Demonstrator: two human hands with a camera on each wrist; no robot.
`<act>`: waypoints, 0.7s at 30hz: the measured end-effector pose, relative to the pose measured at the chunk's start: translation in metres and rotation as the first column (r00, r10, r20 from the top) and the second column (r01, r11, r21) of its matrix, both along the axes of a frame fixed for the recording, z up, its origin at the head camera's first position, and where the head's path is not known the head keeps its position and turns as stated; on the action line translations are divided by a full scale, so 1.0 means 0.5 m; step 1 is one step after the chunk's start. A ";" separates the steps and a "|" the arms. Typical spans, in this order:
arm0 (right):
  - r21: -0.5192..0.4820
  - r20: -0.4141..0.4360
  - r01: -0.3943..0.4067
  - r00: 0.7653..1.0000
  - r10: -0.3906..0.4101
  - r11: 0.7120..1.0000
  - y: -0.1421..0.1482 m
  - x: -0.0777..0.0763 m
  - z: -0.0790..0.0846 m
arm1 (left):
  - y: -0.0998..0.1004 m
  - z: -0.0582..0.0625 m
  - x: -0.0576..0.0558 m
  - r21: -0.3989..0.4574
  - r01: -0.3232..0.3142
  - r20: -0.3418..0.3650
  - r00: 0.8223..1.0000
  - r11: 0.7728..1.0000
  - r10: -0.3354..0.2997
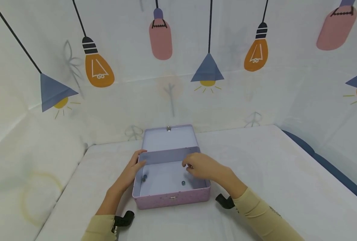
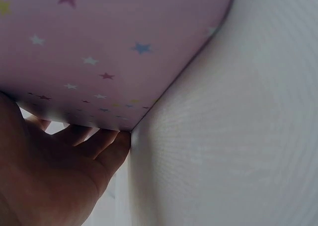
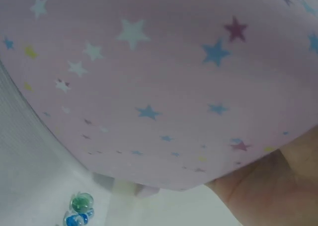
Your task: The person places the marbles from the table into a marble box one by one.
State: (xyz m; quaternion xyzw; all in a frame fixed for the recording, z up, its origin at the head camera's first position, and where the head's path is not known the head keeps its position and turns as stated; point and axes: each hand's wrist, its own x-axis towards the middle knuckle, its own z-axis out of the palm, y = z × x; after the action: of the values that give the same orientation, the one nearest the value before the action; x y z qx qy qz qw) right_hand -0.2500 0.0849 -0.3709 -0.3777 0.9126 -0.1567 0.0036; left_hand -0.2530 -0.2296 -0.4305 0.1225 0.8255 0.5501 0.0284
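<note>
A pink star-patterned hinged tin box (image 1: pixel 172 198) lies on the white surface with its lid (image 1: pixel 170 138) tipped back. My left hand (image 1: pixel 131 172) grips its left wall, thumb over the rim and fingers along the outside, close to the back corner in the left wrist view. My right hand (image 1: pixel 203 166) reaches over the right wall with bent fingers above the inside; I cannot tell whether they hold anything. A marble (image 1: pixel 183 183) lies inside near the right, and small dark marbles (image 1: pixel 144 178) lie by the left wall. The right fingertips are hidden in the right wrist view.
Green and blue glass marbles (image 3: pixel 79 208) lie outside the box in the right wrist view. A white cloth-covered surface (image 1: pixel 257 167) surrounds the box, backed by a printed curtain (image 1: pixel 130 100). A black wrist device (image 1: pixel 124 219) extends from the left sleeve.
</note>
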 end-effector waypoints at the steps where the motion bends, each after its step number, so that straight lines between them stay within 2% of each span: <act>1: -0.007 -0.001 -0.001 1.000 0.001 1.000 0.001 0.000 0.001 | 0.000 -0.001 0.000 0.003 -0.002 0.003 1.000 1.000 0.002; 15: -0.093 -0.063 0.046 0.997 -0.052 0.995 0.034 -0.019 0.008 | 0.002 -0.006 0.002 0.010 -0.011 0.020 1.000 1.000 0.011; 21: -0.142 -0.077 0.031 0.996 -0.042 0.989 0.043 -0.022 0.017 | 0.000 -0.002 0.001 0.002 -0.013 0.000 1.000 1.000 0.013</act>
State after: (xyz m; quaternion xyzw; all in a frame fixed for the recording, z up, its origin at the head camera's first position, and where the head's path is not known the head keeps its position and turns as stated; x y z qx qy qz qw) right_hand -0.2609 0.1065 -0.3622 -0.3660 0.9055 -0.2053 -0.0624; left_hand -0.2527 -0.2295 -0.4318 0.1173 0.8257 0.5512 0.0247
